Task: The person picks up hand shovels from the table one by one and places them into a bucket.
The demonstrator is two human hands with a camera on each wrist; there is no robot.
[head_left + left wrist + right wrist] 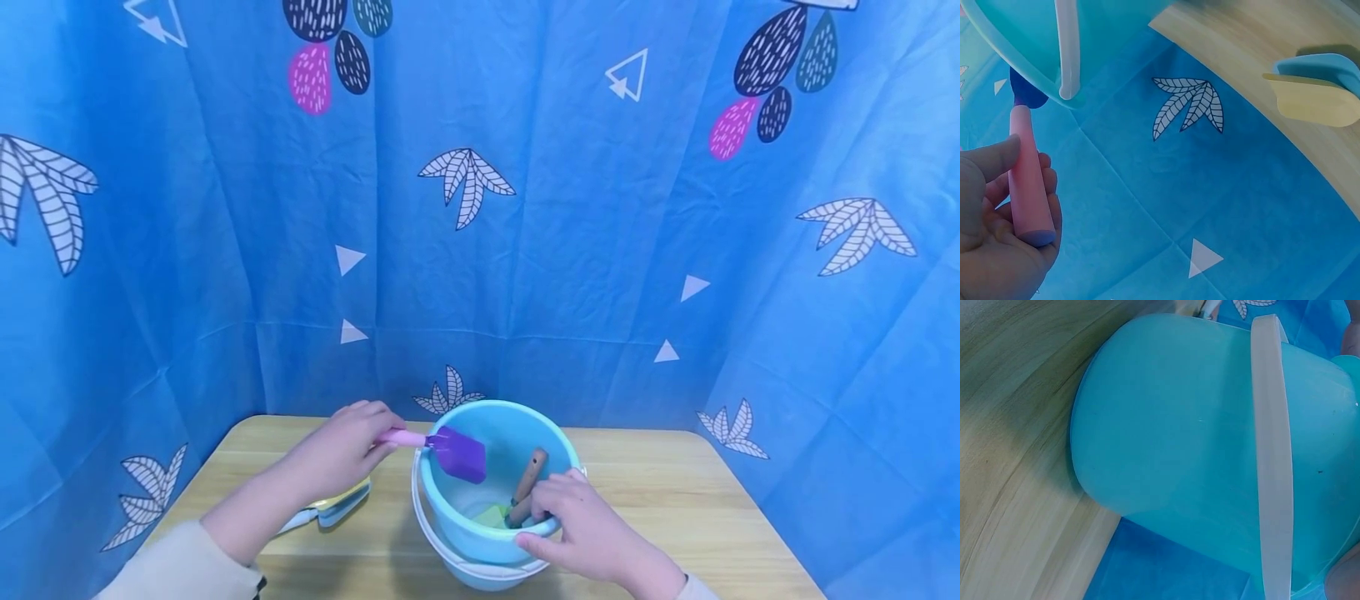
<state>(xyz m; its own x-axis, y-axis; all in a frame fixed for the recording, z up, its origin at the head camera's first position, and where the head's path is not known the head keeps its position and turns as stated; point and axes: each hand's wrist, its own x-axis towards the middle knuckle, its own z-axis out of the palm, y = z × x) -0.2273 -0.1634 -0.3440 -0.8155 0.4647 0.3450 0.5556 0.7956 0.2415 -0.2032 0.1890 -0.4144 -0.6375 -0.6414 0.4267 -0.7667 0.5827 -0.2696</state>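
Sleeve (pixel 183 568), left grip (pixel 352 443) clamped on spatula (pixel 458 454), right grip (pixel 577 525) clamped on bucket (pixel 506 429), tools (pixel 531 475) inside.

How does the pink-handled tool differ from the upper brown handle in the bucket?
Hold: the left hand grips the pink-handled tool; neither hand visibly grips the upper brown handle.
Place: the pink-handled tool reaches across the rim; the upper brown handle slants inside the bucket.
Colour: the tool is pink with a purple blade; the handle is brown.
Shared: both handles are slim.
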